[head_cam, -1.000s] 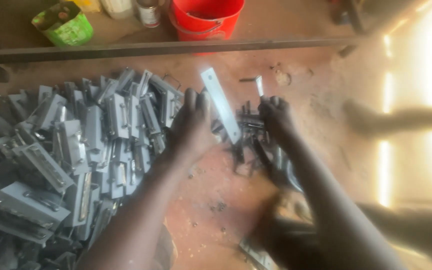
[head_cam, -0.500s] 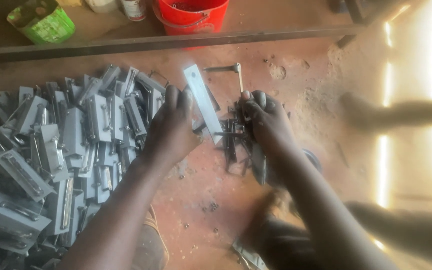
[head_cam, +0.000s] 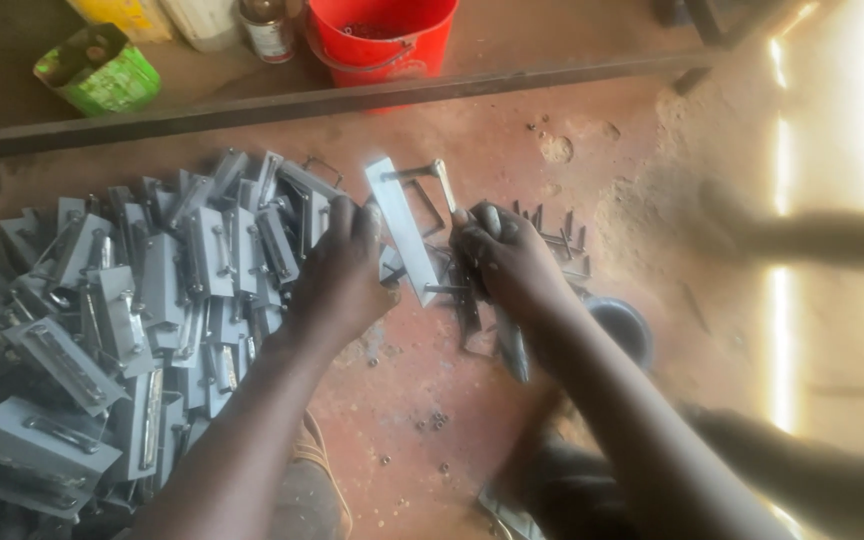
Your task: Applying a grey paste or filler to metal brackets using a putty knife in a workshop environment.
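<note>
grey metal plates (head_cam: 152, 290), red bucket (head_cam: 382, 40), green tin (head_cam: 102, 70).

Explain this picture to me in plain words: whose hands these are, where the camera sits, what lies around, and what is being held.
There is no machine here; a person works with two bare hands. The single camera is worn on their head and looks down at a reddish dusty floor. The left hand holds a flat grey metal plate with a bent rod handle fixed to it. The right hand rests on a small heap of dark loose metal parts; what it grips is unclear. To the left lies a large pile of similar grey plates. Beyond a dark bar stand a red bucket and a green tin.
</note>
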